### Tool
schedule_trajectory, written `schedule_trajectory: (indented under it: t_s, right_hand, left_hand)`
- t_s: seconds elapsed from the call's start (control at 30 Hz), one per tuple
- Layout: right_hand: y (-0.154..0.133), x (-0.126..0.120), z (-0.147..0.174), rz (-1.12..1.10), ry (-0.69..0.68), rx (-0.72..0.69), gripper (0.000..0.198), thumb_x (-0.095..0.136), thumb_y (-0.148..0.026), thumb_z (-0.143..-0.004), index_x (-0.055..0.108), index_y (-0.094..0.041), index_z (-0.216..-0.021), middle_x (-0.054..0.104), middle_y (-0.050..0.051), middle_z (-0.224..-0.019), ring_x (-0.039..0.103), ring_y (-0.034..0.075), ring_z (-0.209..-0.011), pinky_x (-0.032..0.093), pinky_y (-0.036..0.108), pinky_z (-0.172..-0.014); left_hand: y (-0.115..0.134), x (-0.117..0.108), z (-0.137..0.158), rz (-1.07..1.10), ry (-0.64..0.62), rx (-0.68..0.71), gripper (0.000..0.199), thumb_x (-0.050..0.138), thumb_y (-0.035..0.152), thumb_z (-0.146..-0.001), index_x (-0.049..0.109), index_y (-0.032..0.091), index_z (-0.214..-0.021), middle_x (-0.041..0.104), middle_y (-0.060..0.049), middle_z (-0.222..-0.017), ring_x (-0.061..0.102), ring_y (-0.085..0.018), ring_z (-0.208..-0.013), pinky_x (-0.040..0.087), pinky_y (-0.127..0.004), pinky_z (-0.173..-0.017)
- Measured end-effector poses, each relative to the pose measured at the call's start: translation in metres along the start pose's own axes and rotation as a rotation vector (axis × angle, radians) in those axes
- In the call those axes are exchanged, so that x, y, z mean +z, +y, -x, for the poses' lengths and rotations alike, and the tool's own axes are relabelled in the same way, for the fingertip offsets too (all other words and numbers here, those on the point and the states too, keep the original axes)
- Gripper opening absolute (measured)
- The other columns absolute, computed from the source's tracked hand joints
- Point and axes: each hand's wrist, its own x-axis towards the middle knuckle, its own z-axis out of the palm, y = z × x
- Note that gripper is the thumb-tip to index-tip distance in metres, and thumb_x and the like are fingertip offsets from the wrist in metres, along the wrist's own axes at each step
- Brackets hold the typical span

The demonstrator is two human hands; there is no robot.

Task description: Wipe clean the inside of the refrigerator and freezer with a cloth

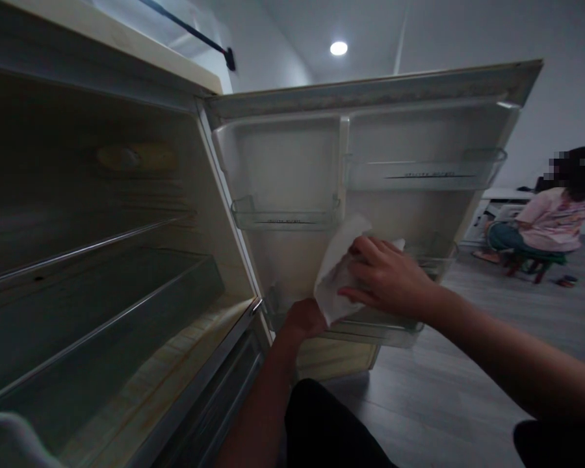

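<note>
A thin white sheet, paper towel or cloth, hangs in front of the inside of the open refrigerator door. My right hand is closed on it, thumb and fingers bent over its right part. Lower and to the left, my left hand is at the sheet's lower left edge, close to the bottom door shelf. The sheet and the back of the hand hide my left fingers, so their grip cannot be made out. Clear door bins sit above my hands.
To the left is the open refrigerator compartment, with glass shelves, a clear drawer and a yellowish object at the back. Stains mark its lower ledge. A person sits on a low stool at far right.
</note>
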Motion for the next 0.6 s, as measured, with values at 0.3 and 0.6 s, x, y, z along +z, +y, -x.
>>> schedule_trajectory:
  t_s: [0.3,0.6]
  right_hand:
    - [-0.008,0.04,-0.021,0.251,0.131,0.34,0.04,0.032,-0.021,-0.101,0.055,-0.02,-0.134,0.061,0.019,-0.117,0.051,0.03,-0.098,0.04,0.043,-0.085]
    - [0.031,0.072,-0.005,0.27,0.152,0.282,0.031,0.041,-0.022,-0.101,0.067,-0.025,-0.118,0.061,0.014,-0.127,0.046,0.03,-0.126,0.021,0.057,-0.119]
  left_hand:
    - [0.003,0.007,-0.003,-0.021,0.115,0.045,0.088,0.02,0.089,-0.085,0.07,0.026,-0.12,0.077,-0.01,-0.109,0.072,-0.031,-0.105,0.052,-0.038,-0.088]
    - [0.012,0.005,-0.023,-0.02,0.059,-0.011,0.09,0.013,0.089,-0.084,0.071,0.027,-0.114,0.076,-0.012,-0.114,0.07,-0.032,-0.11,0.051,-0.041,-0.092]
